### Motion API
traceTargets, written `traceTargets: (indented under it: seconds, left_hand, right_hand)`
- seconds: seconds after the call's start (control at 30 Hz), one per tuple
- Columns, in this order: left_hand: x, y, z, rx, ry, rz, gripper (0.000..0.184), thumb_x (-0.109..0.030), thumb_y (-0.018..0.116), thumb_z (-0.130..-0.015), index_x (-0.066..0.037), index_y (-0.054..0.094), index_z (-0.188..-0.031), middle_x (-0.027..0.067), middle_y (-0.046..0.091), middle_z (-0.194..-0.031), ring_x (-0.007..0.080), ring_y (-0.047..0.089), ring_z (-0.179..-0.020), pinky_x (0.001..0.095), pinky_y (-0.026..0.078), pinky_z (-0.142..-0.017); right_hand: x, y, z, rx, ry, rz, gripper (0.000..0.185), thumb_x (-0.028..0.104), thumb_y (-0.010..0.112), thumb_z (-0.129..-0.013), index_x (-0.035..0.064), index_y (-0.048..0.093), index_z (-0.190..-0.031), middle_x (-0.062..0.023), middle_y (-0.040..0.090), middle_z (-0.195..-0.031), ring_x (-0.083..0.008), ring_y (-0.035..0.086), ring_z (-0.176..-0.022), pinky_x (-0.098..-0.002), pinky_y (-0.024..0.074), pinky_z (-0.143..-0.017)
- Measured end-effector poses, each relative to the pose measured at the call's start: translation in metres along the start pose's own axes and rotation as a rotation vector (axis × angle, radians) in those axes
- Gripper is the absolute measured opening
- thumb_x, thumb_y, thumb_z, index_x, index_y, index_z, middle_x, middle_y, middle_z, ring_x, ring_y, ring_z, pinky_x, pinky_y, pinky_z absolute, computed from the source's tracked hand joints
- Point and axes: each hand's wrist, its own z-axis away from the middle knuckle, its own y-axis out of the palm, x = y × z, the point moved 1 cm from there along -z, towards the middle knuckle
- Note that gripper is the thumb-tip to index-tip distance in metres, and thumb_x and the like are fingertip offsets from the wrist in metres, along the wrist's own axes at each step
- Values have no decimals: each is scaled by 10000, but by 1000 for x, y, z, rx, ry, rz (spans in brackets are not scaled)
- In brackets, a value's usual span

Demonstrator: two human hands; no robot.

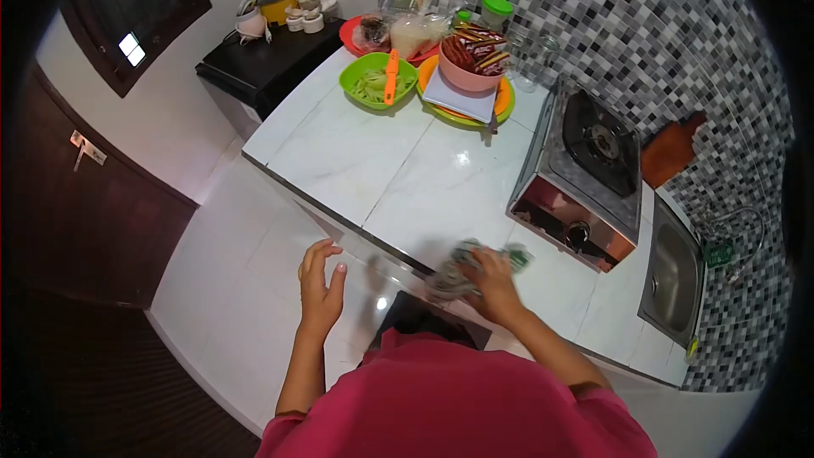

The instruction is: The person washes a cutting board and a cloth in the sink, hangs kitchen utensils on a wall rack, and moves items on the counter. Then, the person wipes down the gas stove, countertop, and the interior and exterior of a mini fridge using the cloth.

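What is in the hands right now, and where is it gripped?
The right hand presses on or grips a bunched cloth from above, around its middle; motion blur hides the exact hold. The left hand holds nothing.

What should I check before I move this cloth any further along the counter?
1. Right hand on the crumpled grey-green patterned cloth: ok.
2. Left hand empty: ok, raised and open.
3. Cloth well back from the front edge of the white tiled counter: not ok, it reaches the edge.
4. Green plastic bowl away from the cloth: ok, it stands farther back.
5. Round black knob of the boxy metal stove turned off: cannot tell.
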Motion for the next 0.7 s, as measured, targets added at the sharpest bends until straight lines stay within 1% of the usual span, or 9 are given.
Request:
traceTargets:
  seconds: [0.1,0.13,0.17,0.2,0.27,0.33,0.4,0.47,0.7]
  left_hand:
    - [-1,1,-7,-16,-1,6,227,-199,524,-880,-49,557,-1047,142,523,-1202,308,478,-1133,397,310,-979]
    - [1,1,-7,-21,-21,9,226,-200,525,-881,-48,558,-1045,141,522,-1203,306,478,-1133,397,313,-979]
    - [2,1,-6,-25,-42,12,225,-202,525,-882,-48,560,-1043,141,522,-1204,305,478,-1133,398,317,-978]
    - [2,0,-5,-30,-61,15,224,-203,525,-883,-48,561,-1041,141,521,-1205,303,478,-1133,398,320,-978]
    - [2,-3,0,-64,-101,10,220,-198,525,-884,-45,561,-1038,142,521,-1207,302,478,-1133,397,329,-977]
    - [1,-7,5,-103,-135,5,215,-191,526,-883,-43,561,-1036,143,520,-1207,302,477,-1133,397,338,-976]
    - [-4,-13,11,-141,-166,-6,210,-179,526,-881,-41,559,-1035,144,519,-1207,304,476,-1133,396,348,-974]
    - [-7,-17,18,-172,-190,-38,203,-164,525,-877,-40,559,-1034,148,520,-1205,310,477,-1132,398,351,-972]
    - [-9,-26,57,-276,-277,-104,196,-123,532,-856,-19,560,-1020,174,525,-1188,322,483,-1130,405,359,-971]
  right_hand:
    - [-16,-14,36,64,-20,-7,617,242,748,-664,268,549,-1247,-180,375,-1358,-397,271,-1304,-644,182,-1025]
    - [-17,-14,38,97,-28,2,618,235,746,-667,283,546,-1249,-188,372,-1361,-409,262,-1308,-656,170,-1024]
    - [-16,-7,31,108,-26,14,632,274,740,-670,318,523,-1262,-203,355,-1375,-423,234,-1320,-681,151,-1013]
    - [-10,-1,20,107,-75,19,638,258,741,-664,309,522,-1261,-208,338,-1379,-429,226,-1319,-685,153,-1007]
    - [9,7,-18,97,-181,37,650,226,742,-653,293,521,-1260,-219,303,-1388,-439,210,-1318,-693,157,-995]
    - [36,5,-60,81,-221,-35,674,260,734,-664,304,489,-1289,-217,302,-1391,-432,216,-1318,-693,141,-999]
    - [51,28,-105,9,-276,-8,713,309,726,-677,307,439,-1330,-222,292,-1399,-425,201,-1324,-691,117,-1006]
    - [74,26,-145,52,-290,-79,680,332,696,-729,301,420,-1349,-197,224,-1465,-415,158,-1353,-662,39,-1040]
    - [117,51,-285,15,-275,-68,636,435,594,-813,283,361,-1386,-179,236,-1468,-385,126,-1371,-647,13,-1050]
